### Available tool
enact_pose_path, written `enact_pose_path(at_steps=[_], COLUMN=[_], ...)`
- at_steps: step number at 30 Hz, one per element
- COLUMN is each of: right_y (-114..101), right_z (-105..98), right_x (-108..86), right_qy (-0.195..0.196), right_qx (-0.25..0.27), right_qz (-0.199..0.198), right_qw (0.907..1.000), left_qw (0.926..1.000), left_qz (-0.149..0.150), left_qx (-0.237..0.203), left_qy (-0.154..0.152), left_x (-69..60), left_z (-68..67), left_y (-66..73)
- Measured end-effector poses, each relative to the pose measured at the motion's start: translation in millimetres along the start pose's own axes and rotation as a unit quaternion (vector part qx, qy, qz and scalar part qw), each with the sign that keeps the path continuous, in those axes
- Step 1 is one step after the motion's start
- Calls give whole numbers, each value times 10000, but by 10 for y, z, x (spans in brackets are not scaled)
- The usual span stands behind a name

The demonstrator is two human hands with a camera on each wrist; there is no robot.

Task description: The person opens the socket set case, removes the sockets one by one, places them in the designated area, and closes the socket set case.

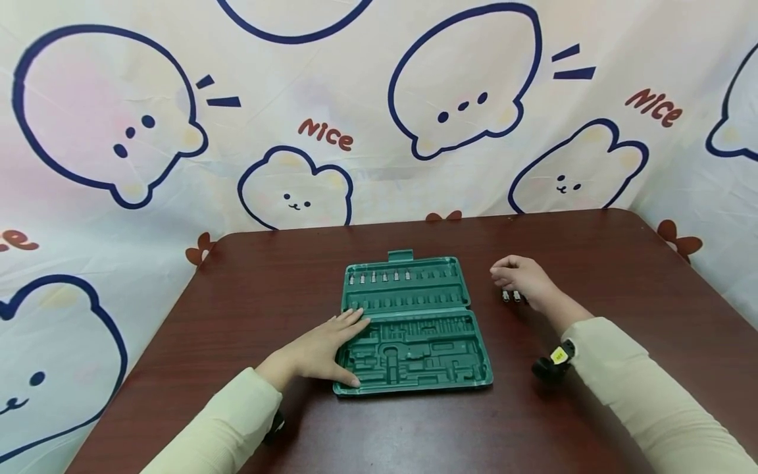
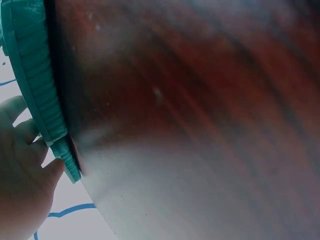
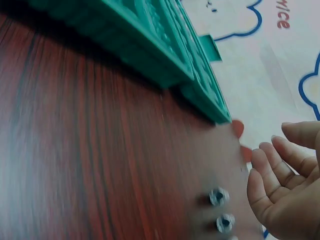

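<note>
An open green case (image 1: pixel 414 309) lies flat on the table, with several small silver sockets (image 1: pixel 373 277) in the left part of its top row. My left hand (image 1: pixel 316 345) rests on the case's left edge, fingers spread and thumb near the front left corner. To the right of the case, my right hand (image 1: pixel 524 280) is just above small silver sockets (image 1: pixel 505 296) on the table. Its fingers are loosely bent, and nothing shows between them. In the right wrist view, two sockets (image 3: pixel 219 196) stand beside the right hand (image 3: pixel 287 180).
The brown table (image 1: pixel 266 270) reaches back to a patterned cloth (image 1: pixel 379 184) that hangs behind it. A latch tab (image 1: pixel 400 255) sticks out from the case's far edge. Dark wrist gear (image 1: pixel 553 365) hangs under the right sleeve.
</note>
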State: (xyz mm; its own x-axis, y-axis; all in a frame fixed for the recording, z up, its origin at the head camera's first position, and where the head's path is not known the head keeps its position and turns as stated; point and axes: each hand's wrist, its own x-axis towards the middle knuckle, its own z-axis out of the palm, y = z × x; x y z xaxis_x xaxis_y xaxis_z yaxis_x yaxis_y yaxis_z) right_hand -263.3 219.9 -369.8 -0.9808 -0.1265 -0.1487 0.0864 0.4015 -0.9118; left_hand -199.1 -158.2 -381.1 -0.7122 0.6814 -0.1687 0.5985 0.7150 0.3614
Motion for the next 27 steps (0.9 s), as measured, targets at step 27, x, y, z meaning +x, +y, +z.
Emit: enact_pose_path(at_steps=[27], right_y=[-391], right_z=[747], right_x=[502], right_qy=[-586], right_qx=[-227], right_qz=[-215], right_qw=[9978], left_qw=[9999], left_qz=[-167], left_qx=[-33], left_qy=[-22], left_x=[-9], left_z=[22], left_y=[38])
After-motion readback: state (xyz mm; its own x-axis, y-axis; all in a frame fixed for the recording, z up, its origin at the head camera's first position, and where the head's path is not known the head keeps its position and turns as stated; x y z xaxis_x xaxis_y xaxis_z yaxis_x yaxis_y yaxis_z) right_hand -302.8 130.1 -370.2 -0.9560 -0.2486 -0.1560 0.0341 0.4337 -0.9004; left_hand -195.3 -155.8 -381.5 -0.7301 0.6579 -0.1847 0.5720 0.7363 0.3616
